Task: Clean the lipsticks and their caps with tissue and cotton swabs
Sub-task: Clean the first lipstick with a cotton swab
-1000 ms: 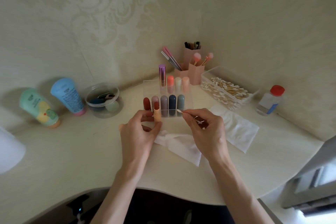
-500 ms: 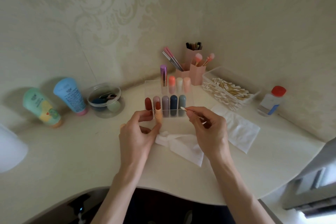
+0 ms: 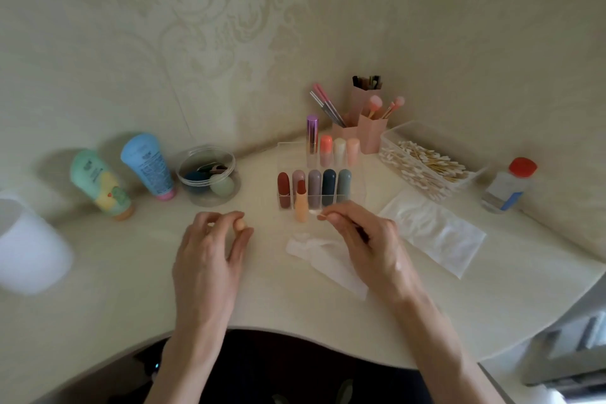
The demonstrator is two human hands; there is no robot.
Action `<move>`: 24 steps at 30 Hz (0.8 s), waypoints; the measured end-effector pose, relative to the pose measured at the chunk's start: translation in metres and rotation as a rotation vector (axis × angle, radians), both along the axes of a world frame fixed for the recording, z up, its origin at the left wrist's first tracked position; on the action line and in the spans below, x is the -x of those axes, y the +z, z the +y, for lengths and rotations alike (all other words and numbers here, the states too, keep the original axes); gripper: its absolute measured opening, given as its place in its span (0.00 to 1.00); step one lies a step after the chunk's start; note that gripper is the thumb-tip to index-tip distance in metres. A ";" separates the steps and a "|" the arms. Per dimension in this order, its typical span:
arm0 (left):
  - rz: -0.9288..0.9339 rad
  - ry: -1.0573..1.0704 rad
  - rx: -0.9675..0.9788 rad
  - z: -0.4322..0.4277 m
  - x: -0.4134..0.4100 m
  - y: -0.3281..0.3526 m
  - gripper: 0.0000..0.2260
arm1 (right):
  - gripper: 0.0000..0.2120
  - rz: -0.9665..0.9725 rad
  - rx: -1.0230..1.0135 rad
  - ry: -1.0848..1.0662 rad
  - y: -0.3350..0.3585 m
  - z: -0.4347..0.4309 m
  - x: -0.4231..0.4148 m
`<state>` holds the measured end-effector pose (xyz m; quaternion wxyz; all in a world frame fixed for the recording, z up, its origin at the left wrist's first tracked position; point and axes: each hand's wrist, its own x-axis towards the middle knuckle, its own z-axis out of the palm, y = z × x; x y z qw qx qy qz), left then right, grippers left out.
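Standing uncapped on the cream corner desk (image 3: 98, 272), the peach lipstick (image 3: 301, 208) is just in front of the clear organizer (image 3: 357, 180). The right hand (image 3: 370, 239) pinches a cotton swab (image 3: 321, 216) beside it, over a crumpled tissue (image 3: 314, 249). The left hand (image 3: 206, 256), further left, curls round the peach cap (image 3: 242, 226). Open desk runs leftward and to the curved near edge.

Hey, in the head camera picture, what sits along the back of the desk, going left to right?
Green tube → blue tube → clear round jar → clear lipstick organizer → cotton swab box → red-capped bottle. The pink brush holders overlap the organizer and the box, so they are left out.
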<state>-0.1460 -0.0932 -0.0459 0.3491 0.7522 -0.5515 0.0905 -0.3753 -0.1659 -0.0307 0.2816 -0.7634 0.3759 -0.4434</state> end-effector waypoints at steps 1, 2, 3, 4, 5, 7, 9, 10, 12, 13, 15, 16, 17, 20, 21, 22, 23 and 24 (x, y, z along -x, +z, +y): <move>0.037 -0.002 0.001 -0.001 -0.001 0.001 0.10 | 0.11 0.033 0.000 0.000 -0.001 0.000 0.000; 0.113 -0.010 0.007 -0.001 0.000 0.002 0.09 | 0.11 0.057 -0.004 0.003 -0.002 0.000 -0.001; 0.259 -0.029 0.023 -0.002 0.000 0.004 0.08 | 0.11 0.073 0.000 0.009 -0.003 0.000 -0.002; 0.463 -0.062 0.040 -0.003 0.000 0.007 0.08 | 0.10 0.080 0.016 0.022 -0.003 0.000 -0.003; 0.692 -0.123 0.043 -0.003 0.001 0.011 0.09 | 0.11 0.082 0.048 0.035 -0.004 -0.001 -0.003; 1.002 -0.281 0.034 -0.003 0.002 0.017 0.10 | 0.16 0.100 0.119 0.049 -0.006 -0.003 -0.001; 1.087 -0.368 0.002 0.000 0.004 0.022 0.10 | 0.23 0.131 0.150 0.056 -0.006 -0.004 0.001; 1.124 -0.385 -0.009 0.000 0.005 0.025 0.10 | 0.24 0.137 0.144 0.057 -0.005 -0.003 0.001; 1.186 -0.396 -0.029 0.000 0.007 0.027 0.11 | 0.18 0.114 0.121 0.054 -0.004 0.000 0.000; 1.202 -0.405 -0.043 0.000 0.008 0.028 0.12 | 0.15 0.095 0.125 0.049 -0.004 0.000 -0.001; 1.196 -0.433 -0.056 0.000 0.010 0.029 0.12 | 0.10 0.071 0.154 0.032 -0.003 0.002 -0.003; 1.182 -0.440 -0.058 0.000 0.011 0.029 0.11 | 0.09 0.070 0.169 0.021 -0.002 0.002 -0.004; 1.166 -0.440 -0.059 0.000 0.012 0.029 0.11 | 0.09 0.076 0.177 0.008 -0.001 0.002 -0.004; 1.151 -0.444 -0.053 0.001 0.011 0.027 0.11 | 0.09 0.096 0.184 -0.025 -0.002 0.003 -0.006; 1.147 -0.452 -0.053 0.001 0.010 0.027 0.12 | 0.09 0.098 0.191 -0.028 -0.003 0.003 -0.006; 1.144 -0.457 -0.052 0.002 0.010 0.026 0.12 | 0.09 0.100 0.202 -0.023 -0.003 0.003 -0.006; 1.143 -0.461 -0.050 0.002 0.010 0.026 0.12 | 0.09 0.103 0.215 -0.014 -0.004 0.002 -0.007; 1.146 -0.467 -0.049 0.002 0.010 0.025 0.11 | 0.08 0.104 0.228 -0.003 -0.004 0.002 -0.007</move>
